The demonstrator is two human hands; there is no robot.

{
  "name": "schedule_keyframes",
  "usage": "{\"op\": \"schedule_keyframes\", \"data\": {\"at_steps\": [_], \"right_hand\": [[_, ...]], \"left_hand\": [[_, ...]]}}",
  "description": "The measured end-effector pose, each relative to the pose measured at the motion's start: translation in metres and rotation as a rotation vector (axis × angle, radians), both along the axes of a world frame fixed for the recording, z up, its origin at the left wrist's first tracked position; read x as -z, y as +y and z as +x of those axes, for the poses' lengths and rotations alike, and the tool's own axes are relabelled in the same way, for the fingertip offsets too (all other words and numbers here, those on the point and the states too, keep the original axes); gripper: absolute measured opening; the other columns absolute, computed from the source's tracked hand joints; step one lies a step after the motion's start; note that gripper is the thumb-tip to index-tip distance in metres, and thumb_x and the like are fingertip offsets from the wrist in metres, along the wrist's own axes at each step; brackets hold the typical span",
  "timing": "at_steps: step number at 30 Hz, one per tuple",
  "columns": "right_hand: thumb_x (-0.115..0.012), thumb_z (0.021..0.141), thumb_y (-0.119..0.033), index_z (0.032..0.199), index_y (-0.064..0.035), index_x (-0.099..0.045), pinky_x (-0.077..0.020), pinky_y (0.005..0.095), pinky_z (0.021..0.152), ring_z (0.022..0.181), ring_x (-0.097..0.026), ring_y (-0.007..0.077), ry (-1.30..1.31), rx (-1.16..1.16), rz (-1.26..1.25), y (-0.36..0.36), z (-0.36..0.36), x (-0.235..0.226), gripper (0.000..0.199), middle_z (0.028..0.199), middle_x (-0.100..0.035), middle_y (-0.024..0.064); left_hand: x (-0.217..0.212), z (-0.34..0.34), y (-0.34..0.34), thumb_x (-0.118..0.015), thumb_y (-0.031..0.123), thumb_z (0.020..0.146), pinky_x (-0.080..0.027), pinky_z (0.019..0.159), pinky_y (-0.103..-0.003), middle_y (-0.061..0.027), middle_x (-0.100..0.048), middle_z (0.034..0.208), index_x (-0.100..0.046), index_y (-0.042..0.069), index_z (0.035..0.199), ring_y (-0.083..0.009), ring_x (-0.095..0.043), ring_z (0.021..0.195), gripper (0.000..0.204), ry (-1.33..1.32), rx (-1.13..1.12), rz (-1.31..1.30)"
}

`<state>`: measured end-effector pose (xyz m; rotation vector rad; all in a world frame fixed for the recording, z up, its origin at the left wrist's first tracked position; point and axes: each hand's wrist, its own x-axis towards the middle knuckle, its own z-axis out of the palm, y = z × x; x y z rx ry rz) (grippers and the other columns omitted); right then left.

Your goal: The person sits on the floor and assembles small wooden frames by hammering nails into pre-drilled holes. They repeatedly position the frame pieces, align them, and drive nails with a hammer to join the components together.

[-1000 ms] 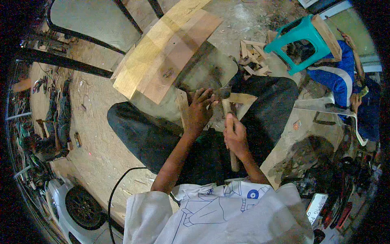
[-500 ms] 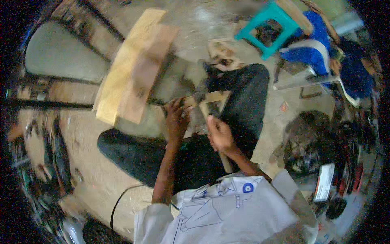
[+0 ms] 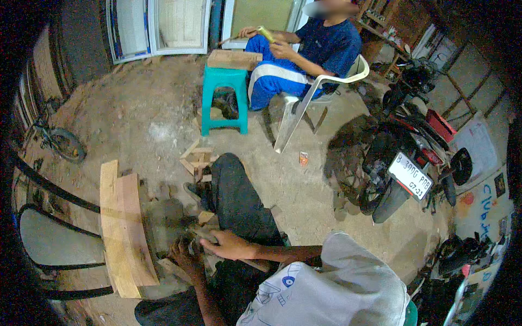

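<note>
I sit low with my legs bent in dark trousers, and both hands meet over my lap. My right hand [image 3: 231, 245] is closed around a thick wooden handle, which looks like a hammer's. The handle's lower end [image 3: 255, 264] sticks out below the wrist; its head end is blurred. Just left of it, my left hand [image 3: 187, 258] has its fingers curled down on something small and dark that I cannot make out. A pale wood piece [image 3: 205, 217] lies just beyond the hands. To their left stand light wooden boards [image 3: 128, 233], side by side.
A small wooden frame [image 3: 198, 162] lies beyond my foot. Farther off are a teal stool [image 3: 224, 81] bearing a wood block [image 3: 234, 59], and a seated person [image 3: 326, 49] holding tools, on a white chair [image 3: 296, 117]. A motorcycle [image 3: 389, 168] stands right, a grey-seated chair [image 3: 60, 236] left.
The view has swung up and right, bringing the seated person and motorcycle fully in. My hands now appear lower and farther left, still close together, the right one keeping its grip on the handle.
</note>
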<state>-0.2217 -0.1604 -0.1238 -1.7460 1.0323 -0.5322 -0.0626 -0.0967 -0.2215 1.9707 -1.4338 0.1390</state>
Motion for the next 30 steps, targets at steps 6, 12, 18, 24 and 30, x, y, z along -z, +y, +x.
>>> {"op": "schedule_keyframes", "data": {"at_steps": [6,12,18,24,30], "right_hand": [[-0.048,0.094,-0.039,0.100,0.0042,-0.056,-0.0478,0.0428,0.081,0.090,-0.060,0.0382,0.313,-0.178,-0.414,-0.050,0.128,0.116,0.044,0.091,-0.059,0.0284],[-0.051,0.091,-0.039,0.109,0.0029,-0.051,-0.0412,0.0461,0.088,0.100,-0.052,0.0394,0.263,-0.447,-0.457,-0.068,0.187,0.106,0.046,0.103,-0.053,0.0277],[-0.055,0.089,-0.039,0.118,0.0016,-0.046,-0.0346,0.0494,0.094,0.111,-0.045,0.0405,0.230,-0.560,-0.460,-0.066,0.203,0.109,0.051,0.115,-0.047,0.0271],[-0.059,0.086,-0.040,0.127,0.0004,-0.041,-0.0279,0.0527,0.101,0.121,-0.037,0.0417,0.192,-0.619,-0.486,-0.080,0.196,0.102,0.060,0.127,-0.040,0.0265],[-0.062,0.083,-0.040,0.135,-0.0009,-0.036,-0.0213,0.0561,0.107,0.132,-0.029,0.0429,-0.098,-0.815,-0.616,-0.084,0.103,0.047,0.070,0.139,-0.034,0.0258]], "left_hand": [[0.012,0.000,0.003,-0.062,0.019,0.084,-0.033,0.099,-0.049,-0.0188,-0.054,0.124,-0.056,0.002,0.118,-0.0394,-0.047,0.111,0.038,0.184,0.026,0.119],[0.066,0.013,0.003,-0.063,0.016,0.085,-0.031,0.106,-0.049,-0.0196,-0.052,0.129,-0.059,0.000,0.116,-0.0386,-0.042,0.124,0.035,-0.013,-0.001,0.061],[0.016,-0.003,0.004,-0.065,0.010,0.083,-0.032,0.105,-0.046,-0.0185,-0.054,0.124,-0.063,0.002,0.108,-0.0351,-0.044,0.121,0.027,0.290,-0.067,0.127],[0.015,0.001,0.001,-0.062,0.012,0.085,-0.034,0.103,-0.046,-0.0143,-0.059,0.115,-0.067,0.003,0.099,-0.0352,-0.046,0.116,0.018,0.129,-0.005,0.187],[0.035,-0.004,-0.001,-0.060,0.014,0.086,-0.035,0.101,-0.048,-0.0146,-0.058,0.115,-0.064,0.004,0.106,-0.0337,-0.047,0.115,0.023,0.385,-0.100,-0.074]]}}
